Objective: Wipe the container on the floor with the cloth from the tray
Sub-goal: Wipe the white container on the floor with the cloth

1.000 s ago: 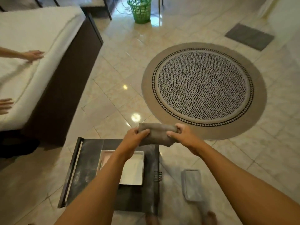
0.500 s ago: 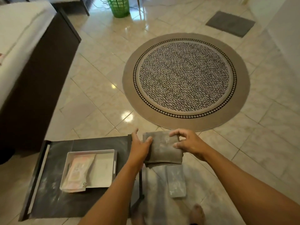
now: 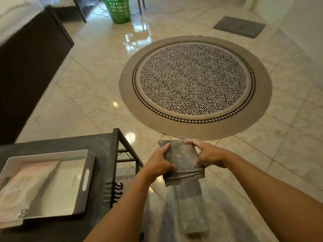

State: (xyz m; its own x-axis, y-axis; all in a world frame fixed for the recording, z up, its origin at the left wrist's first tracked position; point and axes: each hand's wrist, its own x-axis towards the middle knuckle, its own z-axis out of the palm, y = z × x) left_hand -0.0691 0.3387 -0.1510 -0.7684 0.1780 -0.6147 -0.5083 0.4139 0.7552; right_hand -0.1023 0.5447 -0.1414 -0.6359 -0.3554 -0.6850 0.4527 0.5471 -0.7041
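A folded grey cloth [image 3: 181, 161] hangs in the air between both hands, right of the low table. My left hand [image 3: 158, 163] grips its left edge and my right hand [image 3: 208, 155] pinches its right edge. Directly below the cloth, a flat grey rectangular container [image 3: 192, 208] lies on the tiled floor, its far end hidden by the cloth. The white tray [image 3: 87, 175] with a handle slot sits on the dark table [image 3: 103, 144] at the lower left and holds a pale pinkish packet.
A round patterned rug [image 3: 195, 84] covers the floor ahead. A dark bed frame [image 3: 29, 70] stands at the left. A green basket [image 3: 118, 9] and a grey mat [image 3: 239, 27] are at the far end. A wall rises at the right.
The view has swung right and down, so the tray and table slid left. Both hands carried the cloth off the table's edge to above the container on the floor.
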